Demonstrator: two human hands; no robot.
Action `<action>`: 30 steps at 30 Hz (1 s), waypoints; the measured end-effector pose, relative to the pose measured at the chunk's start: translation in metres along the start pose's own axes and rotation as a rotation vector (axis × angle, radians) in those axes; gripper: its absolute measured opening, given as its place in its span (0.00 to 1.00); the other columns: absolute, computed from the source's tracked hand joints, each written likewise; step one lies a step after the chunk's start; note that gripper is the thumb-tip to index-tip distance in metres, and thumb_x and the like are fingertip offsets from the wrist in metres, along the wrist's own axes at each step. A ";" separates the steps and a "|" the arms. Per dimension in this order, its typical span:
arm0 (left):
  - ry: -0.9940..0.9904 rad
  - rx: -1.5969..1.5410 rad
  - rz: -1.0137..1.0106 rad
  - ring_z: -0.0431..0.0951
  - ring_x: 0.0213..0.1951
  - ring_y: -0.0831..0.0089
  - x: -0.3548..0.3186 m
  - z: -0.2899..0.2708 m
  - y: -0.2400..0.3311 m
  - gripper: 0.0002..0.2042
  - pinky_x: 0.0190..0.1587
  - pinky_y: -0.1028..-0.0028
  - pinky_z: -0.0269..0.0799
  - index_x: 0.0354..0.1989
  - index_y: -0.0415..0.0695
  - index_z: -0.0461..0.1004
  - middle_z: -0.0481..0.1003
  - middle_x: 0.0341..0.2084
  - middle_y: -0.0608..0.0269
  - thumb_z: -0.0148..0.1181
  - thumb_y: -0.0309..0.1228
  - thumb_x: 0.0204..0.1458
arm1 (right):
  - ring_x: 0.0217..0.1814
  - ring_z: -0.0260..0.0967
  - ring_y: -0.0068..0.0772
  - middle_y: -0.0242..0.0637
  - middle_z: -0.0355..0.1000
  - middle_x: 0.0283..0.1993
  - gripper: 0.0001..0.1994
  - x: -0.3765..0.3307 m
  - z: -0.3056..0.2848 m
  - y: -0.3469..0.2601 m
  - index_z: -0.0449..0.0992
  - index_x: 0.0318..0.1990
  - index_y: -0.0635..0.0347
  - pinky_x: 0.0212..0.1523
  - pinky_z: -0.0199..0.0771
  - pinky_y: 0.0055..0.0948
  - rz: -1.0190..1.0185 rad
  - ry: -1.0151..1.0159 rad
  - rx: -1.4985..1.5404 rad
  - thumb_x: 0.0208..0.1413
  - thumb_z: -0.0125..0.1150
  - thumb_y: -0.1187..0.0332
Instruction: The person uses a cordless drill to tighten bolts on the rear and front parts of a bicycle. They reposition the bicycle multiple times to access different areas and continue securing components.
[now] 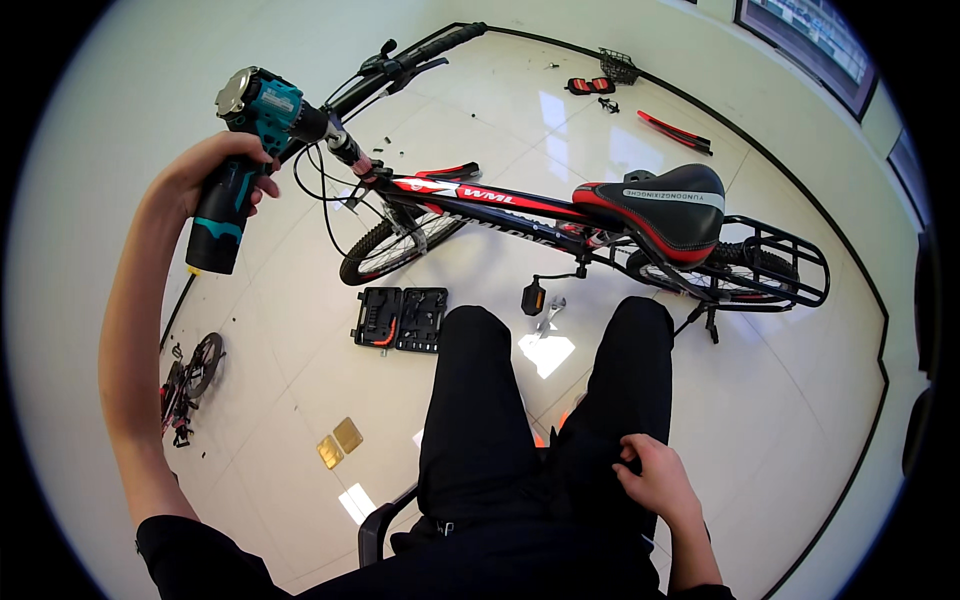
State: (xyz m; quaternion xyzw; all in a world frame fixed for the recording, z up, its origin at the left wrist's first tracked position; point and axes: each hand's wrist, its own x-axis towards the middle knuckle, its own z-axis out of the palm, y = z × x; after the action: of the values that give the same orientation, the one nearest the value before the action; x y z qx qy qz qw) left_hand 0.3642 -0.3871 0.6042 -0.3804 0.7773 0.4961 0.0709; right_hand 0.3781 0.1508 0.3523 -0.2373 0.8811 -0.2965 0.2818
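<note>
My left hand [215,165] is raised and grips the handle of a teal and black cordless power driver [250,130], whose nose points right at the stem area of a red and black bicycle [520,205]. The bicycle stands in front of me with its black saddle [665,205] toward the right and its handlebar [420,55] at the top. My right hand [655,475] rests on my right thigh on the black trousers, fingers curled at the cloth, holding nothing that I can see.
An open black tool case [400,320] lies on the white tiled floor before my knees. A pedal [533,297] and a wrench lie near it. Bicycle parts [190,375] sit at the left, two gold plates [340,443] nearby, and red parts and a wire basket [618,65] far off.
</note>
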 end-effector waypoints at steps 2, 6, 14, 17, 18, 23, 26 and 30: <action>-0.036 0.024 -0.003 0.74 0.17 0.74 0.004 -0.002 0.000 0.14 0.25 0.72 0.77 0.33 0.37 0.70 0.76 0.27 0.49 0.60 0.34 0.41 | 0.37 0.72 0.41 0.40 0.72 0.33 0.14 -0.001 0.003 0.001 0.72 0.40 0.64 0.39 0.73 0.33 -0.011 0.006 -0.010 0.43 0.65 0.73; -0.007 0.063 0.031 0.74 0.15 0.73 0.004 0.005 0.002 0.15 0.20 0.75 0.75 0.29 0.36 0.72 0.77 0.26 0.46 0.62 0.37 0.43 | 0.36 0.72 0.41 0.40 0.72 0.33 0.14 -0.001 0.004 0.004 0.72 0.40 0.64 0.38 0.73 0.33 0.004 0.015 -0.030 0.44 0.64 0.73; 0.050 -0.027 -0.055 0.73 0.14 0.72 0.004 0.006 0.002 0.13 0.21 0.71 0.75 0.29 0.38 0.70 0.74 0.18 0.56 0.61 0.36 0.44 | 0.35 0.71 0.41 0.41 0.71 0.32 0.14 0.000 0.005 0.007 0.72 0.40 0.65 0.37 0.72 0.33 -0.006 0.022 -0.040 0.44 0.64 0.72; 0.019 -0.008 -0.046 0.73 0.14 0.72 0.003 0.003 0.000 0.13 0.21 0.70 0.75 0.29 0.39 0.70 0.73 0.17 0.57 0.61 0.36 0.44 | 0.35 0.71 0.41 0.41 0.71 0.32 0.14 0.000 0.006 0.008 0.72 0.40 0.65 0.36 0.72 0.33 -0.020 0.021 -0.039 0.44 0.64 0.73; 0.007 0.013 -0.039 0.72 0.14 0.72 0.002 0.002 0.000 0.12 0.21 0.70 0.75 0.29 0.39 0.70 0.73 0.17 0.58 0.61 0.36 0.44 | 0.35 0.71 0.41 0.41 0.71 0.32 0.14 0.000 0.006 0.007 0.72 0.40 0.65 0.36 0.72 0.33 -0.022 0.018 -0.037 0.44 0.64 0.73; 0.023 -0.025 -0.033 0.72 0.14 0.72 0.001 0.007 0.000 0.12 0.20 0.71 0.74 0.28 0.39 0.70 0.72 0.16 0.59 0.60 0.36 0.44 | 0.35 0.71 0.41 0.41 0.71 0.32 0.14 -0.002 0.006 0.007 0.72 0.40 0.65 0.36 0.72 0.33 -0.031 0.017 -0.042 0.44 0.64 0.73; 0.031 -0.077 -0.050 0.73 0.15 0.73 -0.002 0.012 -0.003 0.12 0.22 0.72 0.74 0.27 0.41 0.69 0.72 0.16 0.62 0.62 0.36 0.43 | 0.35 0.71 0.41 0.41 0.71 0.32 0.14 -0.001 0.004 0.005 0.72 0.40 0.66 0.36 0.72 0.34 -0.031 0.013 -0.039 0.44 0.64 0.73; 0.003 -0.027 -0.010 0.74 0.16 0.73 0.001 0.014 -0.012 0.12 0.24 0.72 0.75 0.29 0.41 0.70 0.74 0.21 0.60 0.63 0.36 0.43 | 0.36 0.71 0.42 0.41 0.71 0.32 0.13 -0.004 0.004 0.006 0.71 0.39 0.64 0.36 0.72 0.35 -0.009 0.009 -0.034 0.45 0.64 0.72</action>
State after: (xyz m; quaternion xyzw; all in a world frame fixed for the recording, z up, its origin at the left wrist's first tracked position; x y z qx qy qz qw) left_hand 0.3676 -0.3788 0.5885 -0.3861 0.7685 0.5058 0.0671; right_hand 0.3820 0.1565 0.3471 -0.2446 0.8863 -0.2837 0.2723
